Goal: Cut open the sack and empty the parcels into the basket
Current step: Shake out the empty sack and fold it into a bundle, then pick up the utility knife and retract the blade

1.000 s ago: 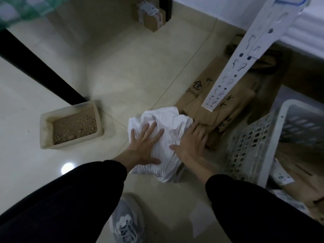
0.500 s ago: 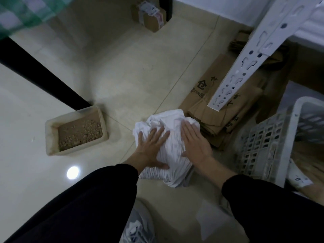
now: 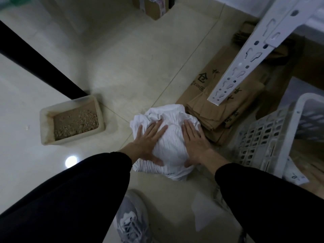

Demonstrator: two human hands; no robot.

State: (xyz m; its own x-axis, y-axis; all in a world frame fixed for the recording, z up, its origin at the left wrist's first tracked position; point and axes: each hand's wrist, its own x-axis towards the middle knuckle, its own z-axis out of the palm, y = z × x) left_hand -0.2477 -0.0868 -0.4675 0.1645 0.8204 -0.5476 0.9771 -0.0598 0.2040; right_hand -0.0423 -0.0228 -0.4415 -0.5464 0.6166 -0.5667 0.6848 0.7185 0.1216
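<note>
Both hands, left hand [image 3: 149, 137] and right hand [image 3: 194, 139], press flat-fingered on the crumpled white sack [image 3: 168, 146]; released, it could spring unfolded across the floor [image 3: 140, 67].

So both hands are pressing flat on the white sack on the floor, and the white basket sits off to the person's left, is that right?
Not quite. The head view shows the white basket on the person's right, not the left. The rest holds: the left hand and right hand lie flat on the white sack on the floor.
</note>
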